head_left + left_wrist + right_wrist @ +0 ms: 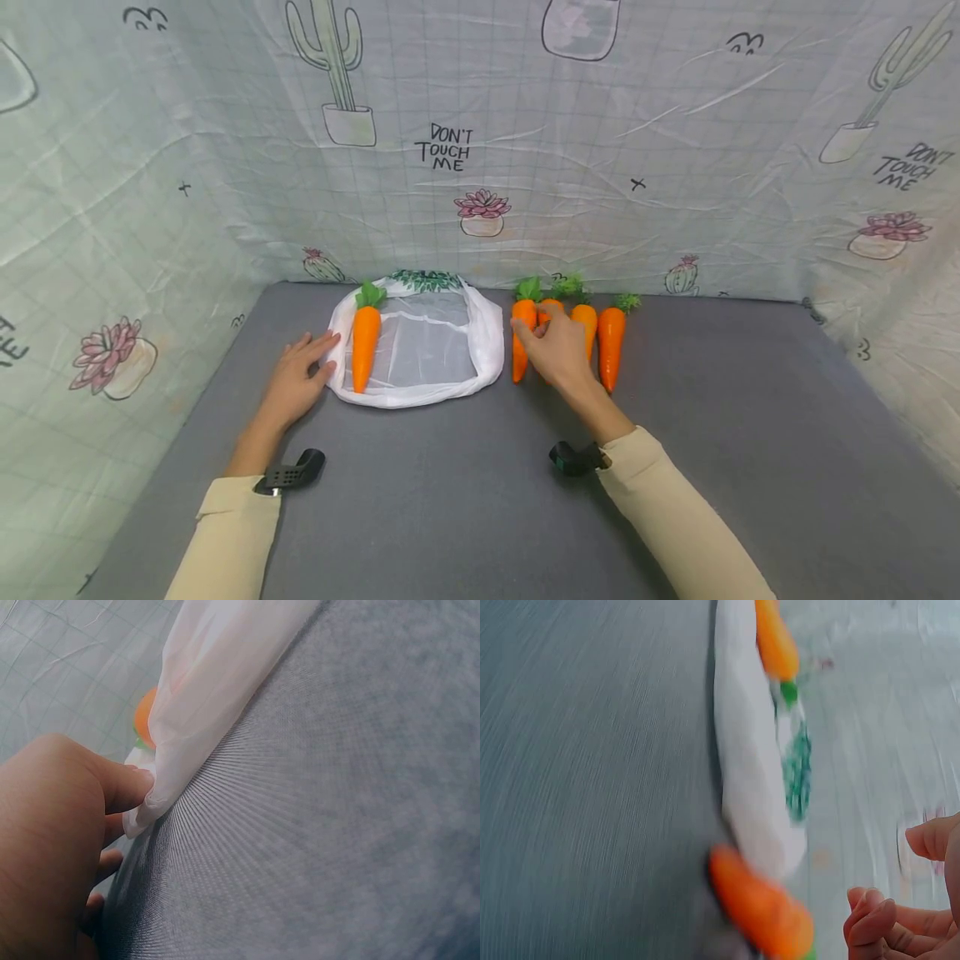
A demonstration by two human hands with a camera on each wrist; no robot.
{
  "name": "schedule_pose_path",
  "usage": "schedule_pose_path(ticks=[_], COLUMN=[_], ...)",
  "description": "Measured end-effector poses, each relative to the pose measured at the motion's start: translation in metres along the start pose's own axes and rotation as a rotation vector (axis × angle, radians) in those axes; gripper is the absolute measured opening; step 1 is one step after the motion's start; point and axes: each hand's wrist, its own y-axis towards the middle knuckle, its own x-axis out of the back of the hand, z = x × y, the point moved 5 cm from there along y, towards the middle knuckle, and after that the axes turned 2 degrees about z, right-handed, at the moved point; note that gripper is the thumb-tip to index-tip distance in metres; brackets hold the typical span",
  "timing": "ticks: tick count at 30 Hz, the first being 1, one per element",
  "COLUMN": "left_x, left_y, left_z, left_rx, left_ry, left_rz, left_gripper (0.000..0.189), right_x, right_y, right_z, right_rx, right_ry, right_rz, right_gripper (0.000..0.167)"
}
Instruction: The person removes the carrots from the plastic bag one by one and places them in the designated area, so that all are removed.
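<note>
A white bag (491,346) with a rolled rim and a see-through middle lies spread at the back of the table. My left hand (296,383) pinches its left rim between thumb and fingers, clearer in the left wrist view. One orange carrot (365,350) with a green top lies inside the rim on the left. Right of the bag, several carrots stand in a row, among them a near one (521,358) and an outermost one (612,346). My right hand (562,350) hovers over this row, partly hiding the middle carrots. Thumb and fingers stand apart in the right wrist view, holding nothing.
A grey table (450,500) lies under everything. Behind and at both sides hangs a pale cloth (637,125) printed with cacti and lettering, meeting the table's back edge just behind the bag and carrots.
</note>
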Motion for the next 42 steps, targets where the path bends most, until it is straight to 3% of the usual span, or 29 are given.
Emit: schedule_pose_path(ticks=[8,17,22,30,34,42], left_x=[0.000,0.000,-0.001,-0.001,0.000,0.000], left_y=[-0.001,-0.001,0.000,0.001,0.001,0.001], left_z=[0.000,0.002,0.004,0.000,-0.001,0.002], left_rx=[-0.002,0.016,0.011,-0.017,-0.032,-0.036], left_ry=[0.001,-0.005,-0.005,-0.008,-0.012,-0.013], left_rz=[-0.009,-0.010,-0.017,-0.032,-0.038,-0.046], left_gripper=[0.047,0.048,0.048,0.046,0.046,0.045], right_x=[-0.045,-0.100,-0.129,-0.165,-0.173,-0.183], right_y=[-0.002,-0.010,-0.013,-0.017,-0.017,-0.016], right_z=[0.050,0.092,0.111,0.123,0.127,0.132], right_rx=[0.061,0.068,0.068,0.016,0.036,0.044], right_ry=[0.078,0.162,0.142,0.074,0.044,0.009], right_rz=[0.061,0.139,0.165,0.239,0.232,0.219], right_gripper=[0.051,0.050,0.052,0.057,0.061,0.050])
